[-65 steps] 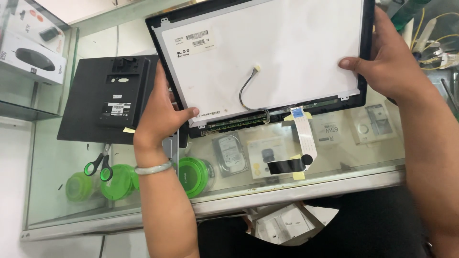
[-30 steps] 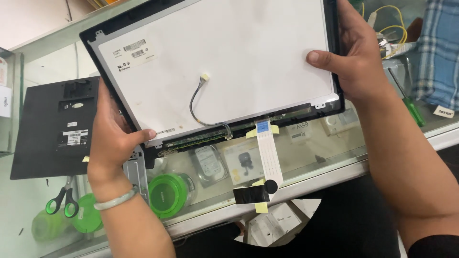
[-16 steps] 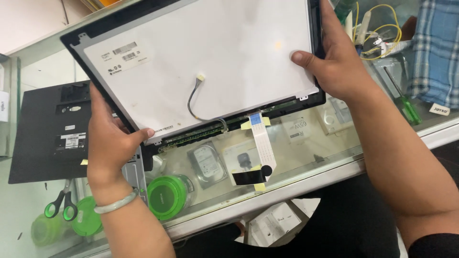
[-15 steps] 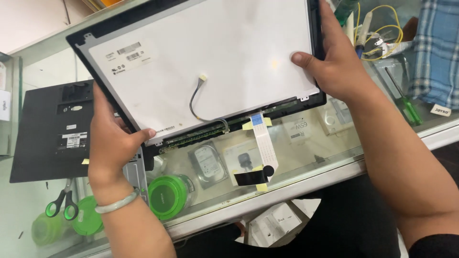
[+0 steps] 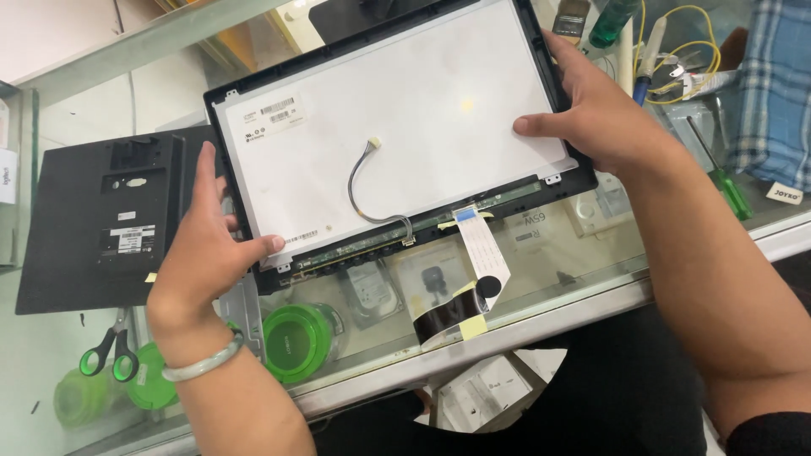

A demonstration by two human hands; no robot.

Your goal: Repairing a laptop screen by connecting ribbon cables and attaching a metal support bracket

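I have both hands on the display panel (image 5: pixel 397 139), which sits tilted over the glass counter (image 5: pixel 591 295) with its white back face up and its black frame all round. My left hand (image 5: pixel 207 253) is clamped on the panel's lower left corner — thumb pressed onto the white back near the bottom edge, fingers running up along the left side of the frame. My right hand (image 5: pixel 600 118) grips the right edge, thumb laid flat on the white surface and the fingers wrapped behind the frame, out of my sight. A thin grey cable (image 5: pixel 363 190) loops across the middle of the back, and a white flat ribbon cable (image 5: pixel 481 253) hangs from the bottom edge down to a black strip with yellow tape. Left of the panel lies a black back cover (image 5: pixel 101 228), flat on the counter, just beside my left hand. Green-handled scissors (image 5: pixel 110 350) lie near my left wrist — a green round tape roll (image 5: pixel 296 342) shows below the glass, under the panel's lower left corner. A green-handled screwdriver (image 5: pixel 722 177) lies to the right of my right forearm.
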